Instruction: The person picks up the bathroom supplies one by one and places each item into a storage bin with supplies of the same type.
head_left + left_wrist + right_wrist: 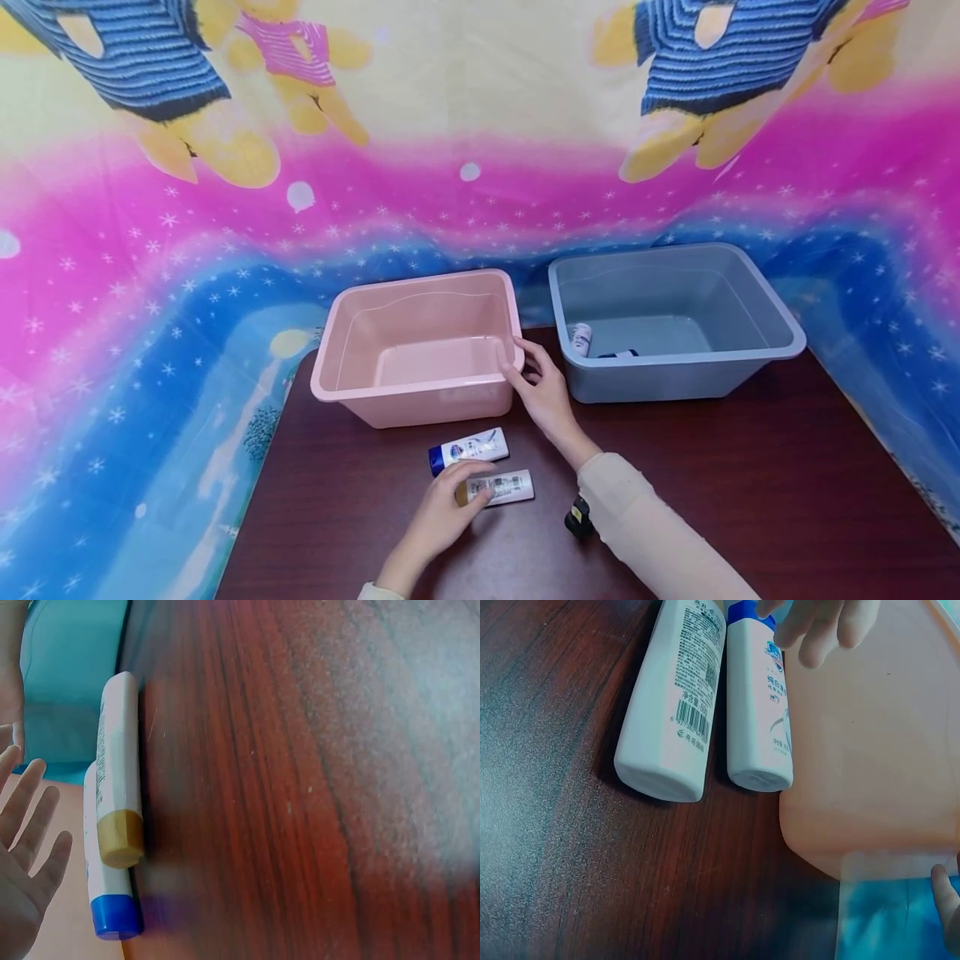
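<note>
Cream sleeve (652, 525) slants across the tabletop (810, 483) to the right hand (546, 396), whose fingers touch a corner of the pink bin (435, 407); whether they grip it, I cannot tell. Fingers parted and grasping nothing, the left hand (441, 512) hovers over the gold-capped bottle (513, 486), beside the blue-capped bottle (476, 447). With a white bottle (581, 339) and a dark item (621, 354) already inside the blue-grey bin (660, 382), the work seems partway: two bottles remain on the tabletop.
</note>
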